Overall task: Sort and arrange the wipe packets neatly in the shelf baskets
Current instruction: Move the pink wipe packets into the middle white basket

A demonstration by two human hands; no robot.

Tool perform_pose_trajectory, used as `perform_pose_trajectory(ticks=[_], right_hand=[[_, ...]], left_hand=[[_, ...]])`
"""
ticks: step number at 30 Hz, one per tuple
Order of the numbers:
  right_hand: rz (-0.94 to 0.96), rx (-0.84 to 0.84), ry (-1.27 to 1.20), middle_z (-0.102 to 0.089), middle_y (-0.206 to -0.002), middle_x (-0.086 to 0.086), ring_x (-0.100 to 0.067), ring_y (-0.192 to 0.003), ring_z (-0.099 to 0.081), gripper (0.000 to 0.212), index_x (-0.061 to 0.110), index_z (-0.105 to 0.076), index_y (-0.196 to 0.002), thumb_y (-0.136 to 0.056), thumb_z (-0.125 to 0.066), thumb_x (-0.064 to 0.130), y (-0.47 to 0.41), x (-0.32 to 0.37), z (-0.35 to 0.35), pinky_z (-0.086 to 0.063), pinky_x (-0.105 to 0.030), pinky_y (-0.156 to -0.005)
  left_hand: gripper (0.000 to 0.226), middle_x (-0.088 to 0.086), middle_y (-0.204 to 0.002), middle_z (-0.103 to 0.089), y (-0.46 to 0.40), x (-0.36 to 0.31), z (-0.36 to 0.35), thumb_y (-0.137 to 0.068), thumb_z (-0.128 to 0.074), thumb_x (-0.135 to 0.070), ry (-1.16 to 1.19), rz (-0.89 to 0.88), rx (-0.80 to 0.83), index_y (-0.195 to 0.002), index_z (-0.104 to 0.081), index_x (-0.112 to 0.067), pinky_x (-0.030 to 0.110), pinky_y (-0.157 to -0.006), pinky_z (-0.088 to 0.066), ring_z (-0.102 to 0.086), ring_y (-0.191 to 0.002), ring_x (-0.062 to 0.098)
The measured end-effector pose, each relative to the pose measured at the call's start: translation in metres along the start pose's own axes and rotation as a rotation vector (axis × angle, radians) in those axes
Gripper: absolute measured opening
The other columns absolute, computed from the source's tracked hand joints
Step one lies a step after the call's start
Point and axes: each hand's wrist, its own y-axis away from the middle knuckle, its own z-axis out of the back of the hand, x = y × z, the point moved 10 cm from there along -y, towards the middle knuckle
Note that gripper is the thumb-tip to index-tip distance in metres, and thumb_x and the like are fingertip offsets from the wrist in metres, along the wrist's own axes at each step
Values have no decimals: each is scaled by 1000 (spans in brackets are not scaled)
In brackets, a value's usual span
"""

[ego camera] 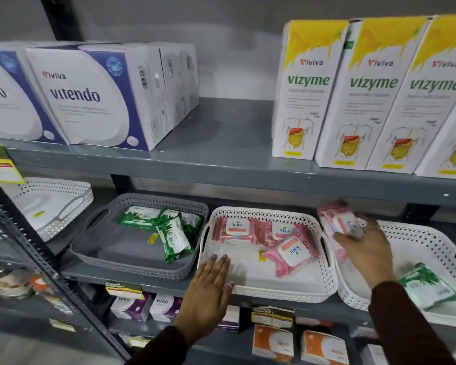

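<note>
1. Left hand (208, 288): flat, fingers together and extended, palm down on the front-left rim of the mid basket (324, 275). Grips nothing.
2. Right hand (363, 248): closed around a pink pack (340, 222), held up over the gap between mid basket and right basket (432, 243). Motion blur; finger detail unclear.
3. Mid basket, white: three pink packs. One at 11 o'clock (236, 229), one at 1 o'clock (283, 231), both flat along the back wall. The third (291, 255) sits at 3 o'clock, skewed, overlapping the 1 o'clock one. The front half shows bare floor and a yellow sticker (261, 255).
4. Grey basket (90, 248), at 9 o'clock of the mid basket, rims just beside each other: green packs (169, 230) heaped at its 1–3 o'clock corner, crooked, overlapping.
5. Right basket, white: one green pack (429, 288) at its front, partly hidden behind the right sleeve (406, 325). More pink under the right hand, blurred, can't tell what.
6. Far left at 9 o'clock: a white basket (71, 196), tilted, partly behind the rack upright (37, 256).
7. Above, at 12 o'clock: the upper shelf (221, 164) overhangs the baskets. On it are vitendo boxes (90, 101) at left and vizyme cartons (374, 96) at right.
8. Below, at 6 o'clock: purple virest boxes (145, 306), orange boxes (298, 343) and price tags (273, 316) on the shelf edge.
</note>
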Motion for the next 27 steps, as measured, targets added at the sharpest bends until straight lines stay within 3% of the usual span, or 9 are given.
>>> perform_pose_trajectory(ticks=[4,8,10,17,20,23,24,27], right_hand=[[173,168,-6,-68,-106,1,-22,-88,-66,62,29,-53,-116,-64,-86,27,42,65,-71,-57,-42,-73],[267,438,64,-64,-115,6,-15,-95,-65,59,33,-52,-116,-68,-85,32,86,93,-159,-59,-39,-78],[299,497,66,-62,-117,7,-12,-97,-64,58,30,-55,-118,-69,-85,31,99,98,-188,-59,-34,-82],[274,600,159,-61,-133,-4,-15,-103,-62,52,29,-52,-137,-89,-66,12,96,85,-225,-53,-32,-92],[268,663,28,-59,-133,2,-15,-112,-61,51,30,-53,-137,-90,-66,14,97,84,-212,-53,-28,-93],[258,520,-133,-62,-117,13,-6,-100,-65,37,28,-61,-126,-92,-65,17,81,75,-161,-53,-11,-69],[256,420,-147,-63,-113,12,-5,-96,-65,32,28,-63,-122,-91,-65,18,71,66,-137,-53,-13,-68],[227,96,-113,-70,-112,1,-12,-99,-65,21,16,-72,-109,-89,-69,14,42,25,-57,-49,-24,-89]], left_hand=[[59,-4,-162,-1,0,3,-1,-102,-16,-44,14,-13,35,-154,-4,-18,38,-121,-6,9,-146,9],[60,0,-162,3,1,2,-3,-103,-18,-41,-16,-36,46,-154,0,-15,40,-120,-6,11,-147,12],[60,1,-161,2,2,1,-1,-102,-16,-41,-29,-52,49,-153,-1,-13,39,-121,-4,11,-147,13],[63,3,-161,1,1,1,-4,-101,-9,-46,-74,-6,75,-153,-1,-14,40,-121,-2,11,-147,17],[64,9,-158,-17,-3,-3,-7,-101,-19,-48,-119,35,78,-152,-18,-9,43,-120,-4,-7,-147,25],[63,11,-151,-38,-8,-19,-13,-98,-30,-46,-147,5,66,-146,-36,-6,42,-116,-10,-26,-142,28],[64,11,-152,-36,-11,-27,-16,-98,-29,-47,-142,-21,63,-147,-34,-6,41,-114,-8,-23,-143,28],[67,9,-159,-15,-20,-60,-27,-100,-17,-50,-106,-87,82,-152,-14,-9,39,-115,2,-3,-147,27]])
